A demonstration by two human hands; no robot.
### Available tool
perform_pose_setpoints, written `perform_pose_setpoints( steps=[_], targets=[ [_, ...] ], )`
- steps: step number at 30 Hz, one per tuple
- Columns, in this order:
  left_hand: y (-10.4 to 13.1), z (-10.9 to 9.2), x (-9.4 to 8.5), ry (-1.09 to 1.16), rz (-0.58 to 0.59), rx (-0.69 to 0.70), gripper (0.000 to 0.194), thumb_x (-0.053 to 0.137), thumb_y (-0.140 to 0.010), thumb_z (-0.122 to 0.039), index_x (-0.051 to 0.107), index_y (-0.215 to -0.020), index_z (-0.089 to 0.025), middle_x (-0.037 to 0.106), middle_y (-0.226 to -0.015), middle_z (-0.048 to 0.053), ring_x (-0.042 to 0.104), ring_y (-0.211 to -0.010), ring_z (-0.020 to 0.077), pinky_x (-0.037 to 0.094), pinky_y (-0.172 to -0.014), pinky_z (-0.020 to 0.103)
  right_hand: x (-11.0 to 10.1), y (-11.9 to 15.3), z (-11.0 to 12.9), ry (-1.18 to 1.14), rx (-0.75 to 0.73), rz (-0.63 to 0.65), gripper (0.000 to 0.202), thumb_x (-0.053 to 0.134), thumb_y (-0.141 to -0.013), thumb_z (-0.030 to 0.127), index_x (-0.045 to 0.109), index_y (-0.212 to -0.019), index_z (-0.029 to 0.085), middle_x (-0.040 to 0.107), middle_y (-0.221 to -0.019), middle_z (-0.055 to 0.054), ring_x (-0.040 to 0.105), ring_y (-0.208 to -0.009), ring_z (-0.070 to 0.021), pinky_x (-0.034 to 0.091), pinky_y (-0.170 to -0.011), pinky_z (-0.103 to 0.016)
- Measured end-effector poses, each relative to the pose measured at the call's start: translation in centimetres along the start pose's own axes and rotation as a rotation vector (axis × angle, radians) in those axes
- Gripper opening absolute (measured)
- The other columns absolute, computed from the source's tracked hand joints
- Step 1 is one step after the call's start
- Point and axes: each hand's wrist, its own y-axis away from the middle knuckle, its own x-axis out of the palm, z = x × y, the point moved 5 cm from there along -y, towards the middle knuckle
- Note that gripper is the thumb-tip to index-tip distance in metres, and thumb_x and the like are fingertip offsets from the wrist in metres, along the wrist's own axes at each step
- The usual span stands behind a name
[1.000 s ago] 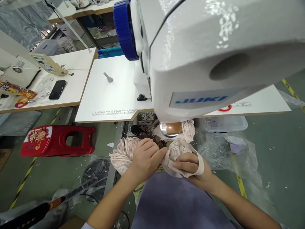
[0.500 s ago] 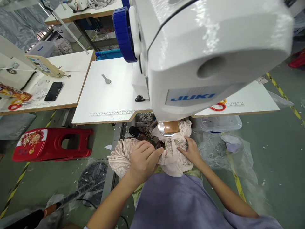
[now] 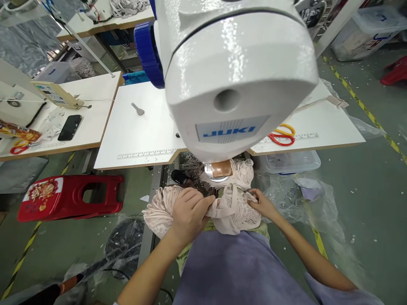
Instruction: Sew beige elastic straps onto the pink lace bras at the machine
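Head view: below the sewing machine (image 3: 235, 84), the beige lace garment (image 3: 237, 218) lies crosswise, its left end gripped in the left hand (image 3: 190, 209), its right edge pinched by the right hand (image 3: 264, 206) (exact hold partly hidden); both are equally near.

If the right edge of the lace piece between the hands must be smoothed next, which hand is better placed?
Probably the right hand: its fingers touch the lace piece at that edge, while the left hand grips the opposite side.

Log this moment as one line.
left hand: gripping lace garment; right hand: touching its edge; sewing machine: JUKI-branded; scissors: on tabletop
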Motion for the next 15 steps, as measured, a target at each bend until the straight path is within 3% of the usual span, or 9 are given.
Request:
perform_pose_setpoints(
  steps=[2, 5, 8, 10, 11, 13, 15],
  targets=[
    [-0.2, -0.3, 0.0, 0.005, -0.005, -0.003, 0.006, 0.057, -0.092, -0.017, 0.063, -0.092, -0.019, 0.063, -0.062, 0.001, 0.056, -0.060, 0.0159, 0.045, -0.063, 0.031, -1.1, 0.8, 0.4, 0.035, -0.003, 0.059, 0.029, 0.059, -0.067, 0.052, 0.056, -0.068, 0.023, 0.052, -0.059, 0.001, 0.050, -0.060, -0.0194, 0.037, -0.059, -0.030],
    [-0.3, -0.2, 0.2, 0.022, -0.001, -0.032, 0.013, 0.054, -0.093, -0.019, 0.067, -0.088, -0.019, 0.063, -0.061, 0.001, 0.057, -0.058, 0.0157, 0.046, -0.064, 0.031, -3.3, 2.1, 0.9, 0.075, 0.019, 0.105, 0.045, 0.058, -0.068, 0.064, 0.050, -0.052, 0.022, 0.047, -0.050, 0.000, 0.044, -0.054, -0.0177, 0.030, -0.055, -0.029],
    [0.6, 2.7, 1.5, 0.114, 0.163, -0.285, 0.017, 0.056, -0.091, -0.024, 0.071, -0.083, -0.021, 0.067, -0.063, 0.002, 0.061, -0.062, 0.0168, 0.047, -0.064, 0.029, -5.7, 3.6, 1.8, -0.051, 0.067, 0.118, 0.051, 0.062, -0.066, 0.071, 0.056, -0.056, 0.021, 0.052, -0.053, -0.001, 0.046, -0.055, -0.0172, 0.034, -0.055, -0.029],
    [1.7, 5.7, 3.1, 0.203, 0.345, -0.544, 0.020, 0.056, -0.088, -0.028, 0.070, -0.075, -0.021, 0.068, -0.062, 0.002, 0.064, -0.060, 0.0173, 0.047, -0.057, 0.026, -7.0, 5.1, 3.1, -0.258, 0.105, 0.130, 0.055, 0.065, -0.063, 0.074, 0.060, -0.062, 0.020, 0.057, -0.058, -0.002, 0.049, -0.056, -0.0169, 0.037, -0.055, -0.029],
    [2.0, 6.8, 3.7, 0.223, 0.392, -0.599, 0.024, 0.055, -0.087, -0.027, 0.068, -0.068, -0.021, 0.066, -0.058, 0.002, 0.062, -0.054, 0.0174, 0.044, -0.051, 0.025, -7.3, 5.9, 4.0, -0.372, 0.109, 0.143, 0.057, 0.067, -0.062, 0.075, 0.062, -0.064, 0.019, 0.059, -0.059, -0.003, 0.051, -0.056, -0.0171, 0.039, -0.055, -0.029],
    [1.6, 7.9, 4.7, 0.213, 0.379, -0.586, 0.028, 0.056, -0.084, -0.031, 0.061, -0.058, -0.020, 0.059, -0.048, 0.002, 0.057, -0.046, 0.0191, 0.042, -0.046, 0.027, -7.1, 7.3, 6.3, -0.552, 0.063, 0.176, 0.058, 0.067, -0.063, 0.076, 0.064, -0.068, 0.018, 0.061, -0.060, -0.004, 0.057, -0.059, -0.0189, 0.044, -0.057, -0.031],
    [0.6, 7.3, 5.7, 0.197, 0.312, -0.553, 0.024, 0.054, -0.084, -0.035, 0.065, -0.071, -0.018, 0.065, -0.059, 0.008, 0.063, -0.059, 0.0255, 0.049, -0.056, 0.035, -6.3, 8.2, 8.8, -0.601, -0.043, 0.197, 0.056, 0.063, -0.070, 0.076, 0.065, -0.071, 0.020, 0.064, -0.063, -0.005, 0.062, -0.062, -0.0211, 0.049, -0.059, -0.033]
  ],
)
